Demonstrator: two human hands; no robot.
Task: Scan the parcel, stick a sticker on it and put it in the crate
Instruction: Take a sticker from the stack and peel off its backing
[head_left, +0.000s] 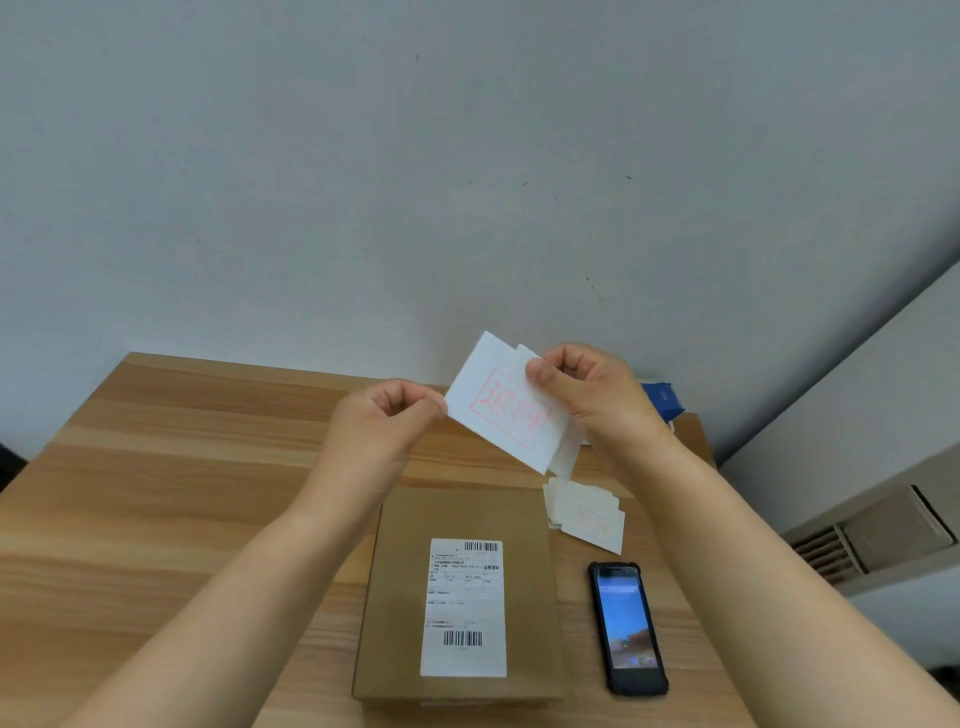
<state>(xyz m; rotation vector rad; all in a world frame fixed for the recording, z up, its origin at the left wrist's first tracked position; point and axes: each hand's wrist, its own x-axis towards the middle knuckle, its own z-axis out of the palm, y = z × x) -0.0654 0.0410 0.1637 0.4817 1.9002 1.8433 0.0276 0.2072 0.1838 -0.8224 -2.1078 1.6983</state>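
Parcel (460, 592) lies flat on the desk (182, 467) right below my arms, a brown box with its white shipping label (464, 607) face up and both barcodes showing. Beside it on my right rests the handheld scanner (627, 627), screen lit, near the box but not touching it. Just beyond that sits a loose pile of spare stickers (584, 512). Up in the air above the box I hold one sticker (506, 410), white with a red stamped frame. My left hand (382, 415) has its fingers pinched together on the sticker's left edge, and my right hand (582, 389) has thumb and fingers clamped on its upper right corner, where a second layer shows behind, probably the backing.

No crate is in view. I judge I am peeling. The risk: the freed sheet may curl and stick to itself or my fingers, or I may lay it over a barcode.
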